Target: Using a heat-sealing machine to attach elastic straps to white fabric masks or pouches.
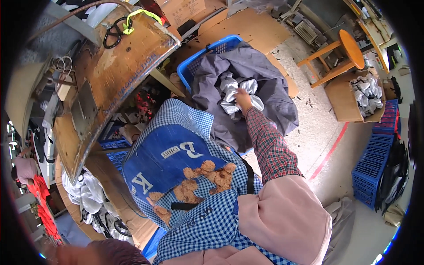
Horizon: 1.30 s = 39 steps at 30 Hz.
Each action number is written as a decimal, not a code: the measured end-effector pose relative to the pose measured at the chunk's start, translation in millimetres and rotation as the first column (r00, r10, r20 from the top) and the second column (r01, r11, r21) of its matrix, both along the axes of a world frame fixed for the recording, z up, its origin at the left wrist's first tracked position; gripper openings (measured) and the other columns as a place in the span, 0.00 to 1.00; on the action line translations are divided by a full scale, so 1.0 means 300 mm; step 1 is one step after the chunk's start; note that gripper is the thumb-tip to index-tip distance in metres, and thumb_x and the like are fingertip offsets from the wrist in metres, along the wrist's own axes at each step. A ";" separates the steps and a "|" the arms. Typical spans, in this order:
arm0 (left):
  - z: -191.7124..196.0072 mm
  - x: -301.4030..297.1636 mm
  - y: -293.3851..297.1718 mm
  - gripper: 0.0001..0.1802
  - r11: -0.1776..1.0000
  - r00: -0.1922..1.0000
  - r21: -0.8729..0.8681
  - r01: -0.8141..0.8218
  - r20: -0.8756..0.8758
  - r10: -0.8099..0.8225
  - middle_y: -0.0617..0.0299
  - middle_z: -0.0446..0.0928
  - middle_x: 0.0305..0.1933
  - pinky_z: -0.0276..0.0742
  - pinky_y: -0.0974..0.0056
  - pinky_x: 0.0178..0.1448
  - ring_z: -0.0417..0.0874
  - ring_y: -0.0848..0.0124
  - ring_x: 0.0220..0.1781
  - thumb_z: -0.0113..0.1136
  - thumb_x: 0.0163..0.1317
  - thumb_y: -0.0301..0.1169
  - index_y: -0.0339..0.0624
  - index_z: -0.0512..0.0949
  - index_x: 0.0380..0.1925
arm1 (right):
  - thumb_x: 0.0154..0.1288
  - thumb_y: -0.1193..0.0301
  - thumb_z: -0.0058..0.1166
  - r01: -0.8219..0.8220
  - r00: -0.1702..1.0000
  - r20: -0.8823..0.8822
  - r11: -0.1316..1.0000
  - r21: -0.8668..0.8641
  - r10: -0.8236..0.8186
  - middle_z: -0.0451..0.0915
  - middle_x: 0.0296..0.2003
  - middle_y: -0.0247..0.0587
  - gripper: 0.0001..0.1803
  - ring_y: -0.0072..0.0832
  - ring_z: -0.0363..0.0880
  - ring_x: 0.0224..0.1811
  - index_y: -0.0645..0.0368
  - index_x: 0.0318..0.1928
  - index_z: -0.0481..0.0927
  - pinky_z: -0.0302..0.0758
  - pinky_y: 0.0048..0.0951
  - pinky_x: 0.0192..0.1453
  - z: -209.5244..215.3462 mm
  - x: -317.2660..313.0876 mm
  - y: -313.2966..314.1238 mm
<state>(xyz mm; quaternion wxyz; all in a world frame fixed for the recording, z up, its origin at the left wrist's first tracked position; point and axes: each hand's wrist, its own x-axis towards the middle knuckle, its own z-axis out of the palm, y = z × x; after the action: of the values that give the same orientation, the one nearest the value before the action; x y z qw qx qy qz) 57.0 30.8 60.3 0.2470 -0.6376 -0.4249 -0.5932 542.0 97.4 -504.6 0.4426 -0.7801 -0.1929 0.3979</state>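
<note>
My right hand (242,100) reaches forward in a plaid sleeve and grips shiny silver fabric (229,88). Several crumpled silver pieces are bunched around its fingers. They lie in the hollow of a large dark grey cloth (274,73), which is draped over a blue plastic basket (187,68) and hides most of it. At the lower left edge my left hand (66,255) shows only as a blur, far from the basket. Its fingers cannot be made out. A blue checked apron (176,152) with bear pictures covers my front.
A worn wooden worktable (112,59) stands to the left, with black-handled scissors (114,33) on top. Silver pieces fill a cardboard box (344,104) at the right, near a wooden stool (351,48). Blue crates (373,161) stand at the far right. More silver fabric (86,192) lies at lower left.
</note>
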 end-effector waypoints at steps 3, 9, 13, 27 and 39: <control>-0.269 0.103 0.071 0.09 0.550 0.891 -0.769 0.325 0.055 -0.451 0.47 0.78 0.47 0.74 0.60 0.55 0.78 0.57 0.50 0.48 0.66 0.27 0.35 0.77 0.39 | 0.61 0.66 0.56 0.220 0.912 -0.374 0.970 0.103 -0.167 0.69 0.64 0.42 0.27 0.38 0.71 0.61 0.50 0.62 0.74 0.75 0.45 0.55 0.201 0.011 0.212; -0.693 0.044 0.261 0.13 0.336 0.851 -0.941 0.029 -0.153 -0.502 0.49 0.78 0.48 0.73 0.58 0.56 0.79 0.54 0.51 0.52 0.62 0.19 0.36 0.79 0.45 | 0.48 0.78 0.71 -0.428 0.760 0.618 0.871 0.242 0.202 0.54 0.73 0.40 0.43 0.48 0.58 0.72 0.52 0.65 0.65 0.67 0.55 0.67 0.045 0.309 0.324; -0.820 -0.052 0.286 0.13 0.314 0.910 -0.949 -0.020 -0.148 -0.386 0.48 0.78 0.50 0.73 0.57 0.58 0.79 0.52 0.52 0.50 0.66 0.22 0.35 0.78 0.48 | 0.55 0.65 0.63 0.369 0.752 -0.644 0.899 0.234 -0.141 0.57 0.72 0.35 0.40 0.42 0.49 0.75 0.48 0.69 0.63 0.59 0.56 0.67 0.232 0.274 0.558; -0.875 -0.035 0.294 0.13 0.315 0.967 -0.948 0.043 -0.040 -0.253 0.46 0.79 0.49 0.74 0.57 0.56 0.80 0.51 0.50 0.49 0.69 0.26 0.33 0.78 0.48 | 0.58 0.69 0.52 -0.079 0.914 0.400 0.934 0.348 -0.072 0.84 0.37 0.49 0.24 0.39 0.84 0.42 0.53 0.58 0.78 0.77 0.36 0.48 0.194 0.229 0.504; -0.888 -0.066 0.280 0.14 0.352 0.955 -0.935 0.030 -0.077 -0.286 0.46 0.80 0.48 0.73 0.58 0.55 0.80 0.54 0.50 0.50 0.69 0.27 0.33 0.79 0.48 | 0.57 0.70 0.51 -0.225 0.657 0.506 0.786 -0.575 0.558 0.74 0.55 0.52 0.21 0.52 0.73 0.58 0.60 0.52 0.73 0.73 0.51 0.59 0.014 -0.060 -0.508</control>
<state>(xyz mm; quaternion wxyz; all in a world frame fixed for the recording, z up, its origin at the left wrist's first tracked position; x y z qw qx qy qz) 37.3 114.6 -206.2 -0.1653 -0.7667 -0.5887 -0.1958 523.9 -54.9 -500.5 0.0465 -0.8867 -0.4029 0.2221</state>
